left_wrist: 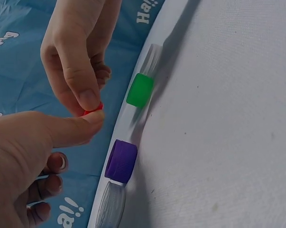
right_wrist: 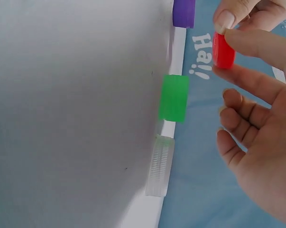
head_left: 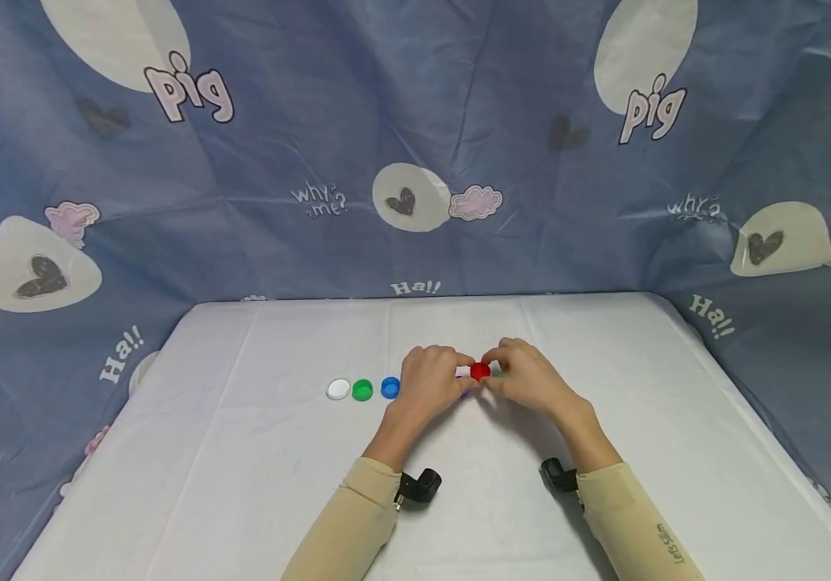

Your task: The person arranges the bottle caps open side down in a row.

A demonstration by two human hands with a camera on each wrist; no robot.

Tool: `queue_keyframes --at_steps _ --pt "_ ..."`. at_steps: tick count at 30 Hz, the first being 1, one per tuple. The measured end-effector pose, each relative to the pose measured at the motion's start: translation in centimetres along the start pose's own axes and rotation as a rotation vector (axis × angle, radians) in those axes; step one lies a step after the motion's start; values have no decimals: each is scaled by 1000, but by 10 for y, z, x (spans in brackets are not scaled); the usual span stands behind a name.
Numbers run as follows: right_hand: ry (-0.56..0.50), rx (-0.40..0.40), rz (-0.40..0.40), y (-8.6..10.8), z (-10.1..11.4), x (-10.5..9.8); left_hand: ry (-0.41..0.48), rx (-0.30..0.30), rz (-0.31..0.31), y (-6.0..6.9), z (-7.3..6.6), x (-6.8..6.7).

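Between my two hands, a small red bottle cap (head_left: 480, 371) is held above the white tabletop. My left hand (head_left: 430, 375) pinches its left side with thumb and forefinger. From the other side my right hand (head_left: 529, 379) grips it between thumb and forefinger, with the remaining fingers loosely curled in the right wrist view. Below the hands stand a purple cap (left_wrist: 121, 161) and a green cap (right_wrist: 174, 98). Clear caps (left_wrist: 110, 206) flank these two, one at each side. Fingers cover most of the red cap in the left wrist view.
Left of my left hand, a white or clear cap (head_left: 339, 389), another green cap (head_left: 362, 390) and a blue cap (head_left: 390, 387) lie in a row. The table has a white cover (head_left: 256, 484). A blue printed cloth (head_left: 256, 161) hangs behind and beside it.
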State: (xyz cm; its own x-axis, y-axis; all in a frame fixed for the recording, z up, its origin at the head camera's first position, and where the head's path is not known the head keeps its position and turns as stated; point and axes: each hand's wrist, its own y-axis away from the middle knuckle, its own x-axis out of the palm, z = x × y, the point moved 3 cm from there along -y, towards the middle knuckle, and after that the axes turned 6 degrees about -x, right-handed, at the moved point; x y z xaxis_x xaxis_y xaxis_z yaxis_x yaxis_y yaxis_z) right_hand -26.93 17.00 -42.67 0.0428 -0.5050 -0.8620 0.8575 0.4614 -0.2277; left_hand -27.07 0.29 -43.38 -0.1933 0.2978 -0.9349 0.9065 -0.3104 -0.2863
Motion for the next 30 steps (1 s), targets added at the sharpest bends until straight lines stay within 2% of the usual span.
queue_keyframes --at_steps 8,12,19,30 --pt "-113 44 3 1 -4 -4 -45 46 -4 -2 -3 0" --pt "-166 84 21 1 -6 -5 -101 68 -53 -1 -4 -1" --pt "-210 85 45 2 -10 -6 -136 109 -127 1 -6 -5" --pt "-260 112 68 3 -11 -8 -162 119 -113 1 -5 -3"
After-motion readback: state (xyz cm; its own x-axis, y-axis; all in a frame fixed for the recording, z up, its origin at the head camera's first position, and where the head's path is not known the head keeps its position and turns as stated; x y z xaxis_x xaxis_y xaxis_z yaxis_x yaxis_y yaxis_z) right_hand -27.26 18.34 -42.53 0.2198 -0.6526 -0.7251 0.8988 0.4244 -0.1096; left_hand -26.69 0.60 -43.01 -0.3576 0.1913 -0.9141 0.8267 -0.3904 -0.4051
